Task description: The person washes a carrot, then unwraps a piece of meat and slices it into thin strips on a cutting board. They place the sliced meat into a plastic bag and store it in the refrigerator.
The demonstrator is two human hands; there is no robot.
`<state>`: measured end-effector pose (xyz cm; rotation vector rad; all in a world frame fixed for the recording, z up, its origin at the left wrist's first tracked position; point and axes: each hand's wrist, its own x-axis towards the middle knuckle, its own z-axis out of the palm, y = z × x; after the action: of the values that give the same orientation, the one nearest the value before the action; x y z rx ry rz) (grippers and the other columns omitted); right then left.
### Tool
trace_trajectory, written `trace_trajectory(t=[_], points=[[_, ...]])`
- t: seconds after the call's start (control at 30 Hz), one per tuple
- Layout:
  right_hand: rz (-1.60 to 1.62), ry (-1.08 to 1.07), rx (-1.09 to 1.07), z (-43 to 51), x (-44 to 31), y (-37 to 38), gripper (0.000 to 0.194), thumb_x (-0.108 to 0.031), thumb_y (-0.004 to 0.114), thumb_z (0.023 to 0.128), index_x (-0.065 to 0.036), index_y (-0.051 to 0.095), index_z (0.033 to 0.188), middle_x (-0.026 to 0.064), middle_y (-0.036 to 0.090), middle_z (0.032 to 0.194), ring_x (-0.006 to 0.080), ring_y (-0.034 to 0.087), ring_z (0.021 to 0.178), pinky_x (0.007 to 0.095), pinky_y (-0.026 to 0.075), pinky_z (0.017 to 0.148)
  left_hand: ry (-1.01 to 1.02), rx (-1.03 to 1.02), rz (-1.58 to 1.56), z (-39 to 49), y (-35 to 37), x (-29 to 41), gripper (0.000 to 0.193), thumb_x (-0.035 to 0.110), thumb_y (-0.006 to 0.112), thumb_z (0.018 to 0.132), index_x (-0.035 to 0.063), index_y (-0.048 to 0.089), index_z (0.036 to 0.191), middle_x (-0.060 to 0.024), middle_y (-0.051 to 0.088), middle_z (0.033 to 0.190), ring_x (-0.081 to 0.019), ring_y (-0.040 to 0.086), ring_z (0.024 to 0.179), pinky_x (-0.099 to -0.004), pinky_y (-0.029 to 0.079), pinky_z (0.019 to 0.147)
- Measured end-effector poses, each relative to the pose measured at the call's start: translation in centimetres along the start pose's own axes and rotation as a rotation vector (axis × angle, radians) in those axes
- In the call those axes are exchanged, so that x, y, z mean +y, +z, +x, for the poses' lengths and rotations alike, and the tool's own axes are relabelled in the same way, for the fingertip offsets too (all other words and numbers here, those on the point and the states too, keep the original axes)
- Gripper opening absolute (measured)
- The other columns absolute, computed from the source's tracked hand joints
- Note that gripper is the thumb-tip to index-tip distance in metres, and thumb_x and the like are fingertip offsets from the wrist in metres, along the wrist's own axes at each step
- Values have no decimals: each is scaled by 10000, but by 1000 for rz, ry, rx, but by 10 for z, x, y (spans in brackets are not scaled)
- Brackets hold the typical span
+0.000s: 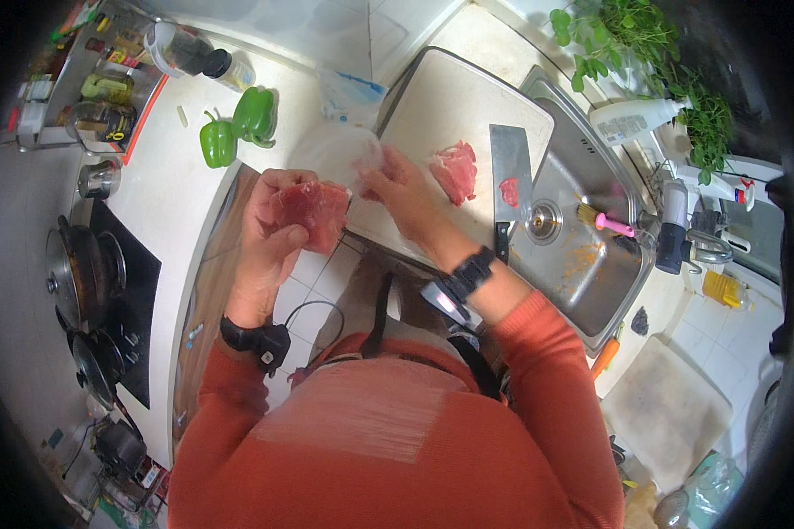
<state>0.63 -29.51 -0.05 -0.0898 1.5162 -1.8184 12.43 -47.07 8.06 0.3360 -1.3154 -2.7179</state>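
Observation:
My left hand [264, 231] grips a thick piece of raw meat [314, 215], its thumb on the front face. To the right of it, my right hand [400, 192] has its fingers closed on the edge of a translucent plastic bag [327, 149], which lies over the counter. Near that hand, sliced raw meat [455, 172] rests on a white cutting board [450, 92]. A cleaver [511, 159] lies at the board's right side beside the sink, with a small meat slice [509, 192] stuck on its blade.
Two green bell peppers [253, 116] sit on the left counter near a spice jar [228, 69]. A steel sink [582, 264] holds a pink-handled brush [605, 221]. Lidded pans [66, 284] stand on the black cooktop [135, 297] at left. A carrot [605, 359] lies beyond the sink.

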Motion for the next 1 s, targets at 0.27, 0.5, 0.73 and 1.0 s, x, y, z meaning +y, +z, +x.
trace_trajectory(t=[0.27,0.5,0.73,1.0], points=[[-1126,-455,393,-87,-11,-88,562,-198,736,891,6,524,1369,254,627,1242,412,629,1126,487,509,987,19,-107,632,19,-5,-53,399,79,809,817,97,567,1133,-68,612,1187,-227,622,1157,-381,531,1016],[-1362,47,650,-180,36,-140,600,-225,819,842,13,528,1309,276,607,1222,454,598,1146,524,467,1026,576,-784,1430,74,25,-128,267,64,757,752,97,681,1005,-99,633,1095,-320,586,1080,-412,487,1004],[-987,158,575,-162,55,-157,589,-130,781,847,64,481,1316,352,649,1157,514,651,1073,520,524,943,808,-557,1502,76,29,-138,449,187,795,795,39,629,1185,-153,641,1154,-344,592,1144,-413,496,1005],[-921,-69,821,-192,20,-161,278,-283,648,980,-7,622,995,159,622,723,320,631,671,428,516,674,-54,199,1045,39,11,-162,562,311,806,893,21,602,1329,-119,653,1170,-213,652,1013,-351,541,902]])
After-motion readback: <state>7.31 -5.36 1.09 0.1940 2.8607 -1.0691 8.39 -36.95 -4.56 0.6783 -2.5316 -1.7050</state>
